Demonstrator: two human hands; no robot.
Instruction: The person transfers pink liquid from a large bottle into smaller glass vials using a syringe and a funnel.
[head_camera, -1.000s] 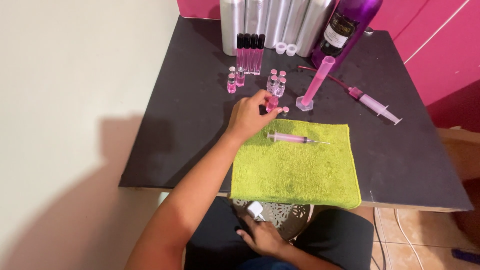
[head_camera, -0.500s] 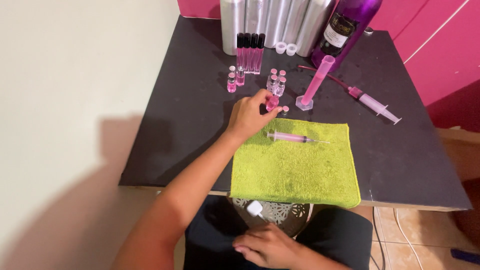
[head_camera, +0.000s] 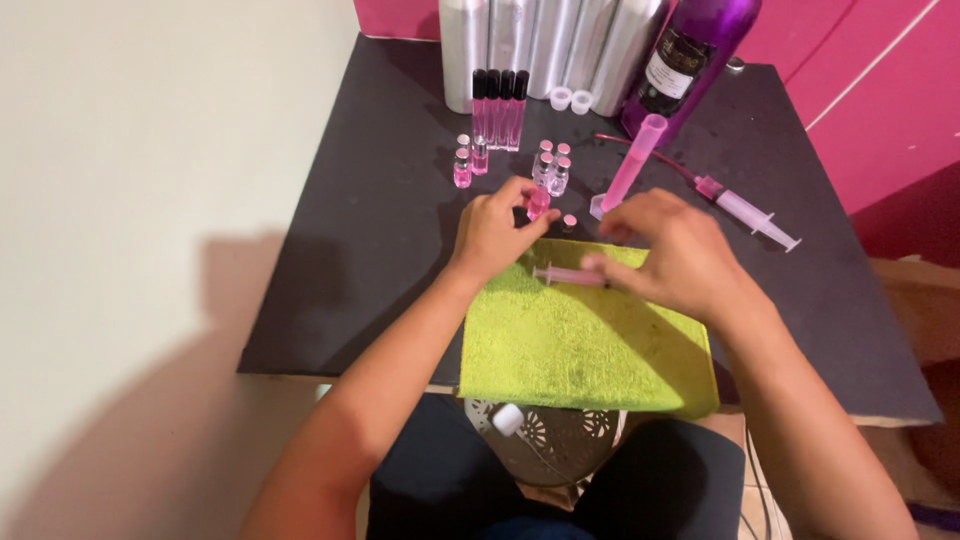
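Observation:
My left hand (head_camera: 495, 230) grips a small vial of pink liquid (head_camera: 538, 203) just beyond the far edge of a green towel (head_camera: 580, 345). My right hand (head_camera: 675, 255) rests over the towel's far edge, its fingers on a small syringe with pink liquid (head_camera: 565, 275) that lies there. A tiny capped vial (head_camera: 569, 222) stands between the two hands.
On the black table (head_camera: 370, 250) stand several small vials (head_camera: 552, 165), a row of pink roller tubes (head_camera: 498, 108), silver cans (head_camera: 540, 40), a purple bottle (head_camera: 690, 60), a pink measuring cylinder (head_camera: 630, 165) and a larger syringe (head_camera: 750, 210). A white cap (head_camera: 507, 419) lies on a stool below.
My right hand has come up from my lap, leaving the white cap on the stool, and now rests on the small syringe. The left hand has stayed on the vial.

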